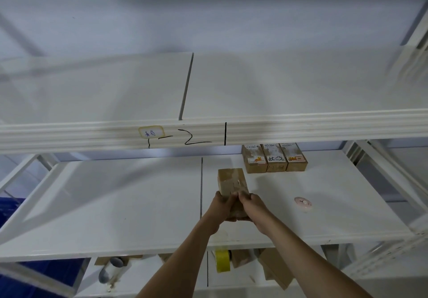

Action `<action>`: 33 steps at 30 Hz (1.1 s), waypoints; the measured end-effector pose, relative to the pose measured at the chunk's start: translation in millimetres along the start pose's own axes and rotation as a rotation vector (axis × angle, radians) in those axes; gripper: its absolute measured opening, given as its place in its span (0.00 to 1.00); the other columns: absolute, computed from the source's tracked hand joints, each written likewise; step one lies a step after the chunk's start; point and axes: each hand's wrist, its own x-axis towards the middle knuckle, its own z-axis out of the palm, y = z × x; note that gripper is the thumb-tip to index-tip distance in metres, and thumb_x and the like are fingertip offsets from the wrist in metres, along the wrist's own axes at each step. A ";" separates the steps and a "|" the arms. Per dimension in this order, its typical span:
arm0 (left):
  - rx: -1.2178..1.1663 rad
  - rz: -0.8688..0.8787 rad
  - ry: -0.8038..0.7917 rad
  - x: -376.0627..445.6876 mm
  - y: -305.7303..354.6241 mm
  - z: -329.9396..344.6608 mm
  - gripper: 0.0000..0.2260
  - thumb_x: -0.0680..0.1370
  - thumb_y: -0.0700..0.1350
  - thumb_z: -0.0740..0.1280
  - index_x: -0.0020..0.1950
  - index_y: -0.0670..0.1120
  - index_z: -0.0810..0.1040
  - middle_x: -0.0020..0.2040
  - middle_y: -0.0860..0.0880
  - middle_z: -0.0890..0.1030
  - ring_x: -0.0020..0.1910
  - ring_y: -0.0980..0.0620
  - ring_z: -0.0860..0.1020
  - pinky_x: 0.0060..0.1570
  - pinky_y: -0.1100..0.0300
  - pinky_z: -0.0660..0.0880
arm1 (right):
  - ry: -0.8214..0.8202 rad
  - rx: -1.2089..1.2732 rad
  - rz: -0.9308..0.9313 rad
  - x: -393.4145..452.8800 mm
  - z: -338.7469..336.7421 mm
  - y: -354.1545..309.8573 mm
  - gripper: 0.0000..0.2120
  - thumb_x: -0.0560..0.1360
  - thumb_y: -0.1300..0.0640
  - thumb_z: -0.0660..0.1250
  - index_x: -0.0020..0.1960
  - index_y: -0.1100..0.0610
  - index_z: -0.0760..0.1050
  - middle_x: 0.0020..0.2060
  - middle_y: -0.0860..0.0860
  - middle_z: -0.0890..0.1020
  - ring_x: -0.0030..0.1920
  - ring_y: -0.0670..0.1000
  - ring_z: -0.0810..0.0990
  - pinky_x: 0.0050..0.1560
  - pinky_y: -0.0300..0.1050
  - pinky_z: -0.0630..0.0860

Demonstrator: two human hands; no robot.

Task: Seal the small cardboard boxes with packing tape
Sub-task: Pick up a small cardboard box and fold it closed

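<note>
I am holding the small brown cardboard box (232,185) above the white metal shelf (115,205), its long axis running away from me. My left hand (221,207) and right hand (251,207) are both curling round its near end, equally close, fingertips pinching the near flap. Three sealed brown boxes (274,159) are standing beyond, slightly rightward.
</note>
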 end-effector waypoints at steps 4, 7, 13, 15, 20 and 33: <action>0.059 -0.077 0.035 4.8 -4.7 -1.1 0.23 0.81 0.62 0.61 0.67 0.46 0.71 0.57 0.46 0.82 0.52 0.49 0.83 0.49 0.56 0.83 | -0.009 0.119 0.034 0.9 -3.8 0.1 0.15 0.83 0.47 0.61 0.63 0.56 0.73 0.55 0.54 0.81 0.54 0.54 0.80 0.59 0.53 0.80; 0.122 -0.123 0.065 4.0 -7.1 4.6 0.20 0.84 0.58 0.56 0.68 0.46 0.69 0.58 0.47 0.79 0.54 0.49 0.80 0.51 0.59 0.79 | 0.010 0.089 0.024 1.6 -8.1 3.5 0.14 0.82 0.47 0.62 0.59 0.56 0.76 0.53 0.55 0.82 0.53 0.54 0.80 0.55 0.50 0.80; 0.277 -0.110 0.095 10.1 -13.8 17.1 0.16 0.85 0.49 0.55 0.70 0.46 0.69 0.59 0.47 0.78 0.57 0.48 0.78 0.57 0.55 0.78 | 0.075 0.012 0.009 5.3 -22.8 15.2 0.12 0.81 0.49 0.65 0.54 0.58 0.79 0.49 0.56 0.83 0.51 0.55 0.82 0.56 0.51 0.81; 0.354 -0.111 0.100 11.6 -16.5 22.2 0.15 0.85 0.46 0.54 0.68 0.44 0.72 0.58 0.46 0.79 0.55 0.48 0.78 0.54 0.57 0.77 | 0.090 -0.033 0.005 8.5 -27.7 22.2 0.13 0.82 0.49 0.63 0.57 0.58 0.78 0.50 0.54 0.83 0.51 0.54 0.82 0.57 0.52 0.81; 0.441 -0.143 0.073 18.3 -27.8 29.5 0.17 0.81 0.36 0.55 0.68 0.40 0.75 0.61 0.42 0.80 0.55 0.46 0.78 0.48 0.61 0.77 | 0.126 -0.227 -0.009 13.8 -39.9 34.8 0.18 0.84 0.48 0.59 0.69 0.58 0.71 0.61 0.53 0.78 0.57 0.53 0.78 0.56 0.48 0.77; 0.579 -0.117 0.111 37.1 -35.6 41.6 0.10 0.80 0.37 0.64 0.58 0.38 0.80 0.52 0.41 0.83 0.50 0.43 0.82 0.52 0.50 0.81 | 0.119 -0.430 0.011 38.2 -57.3 34.7 0.09 0.83 0.54 0.61 0.53 0.58 0.77 0.49 0.54 0.80 0.43 0.48 0.77 0.39 0.40 0.71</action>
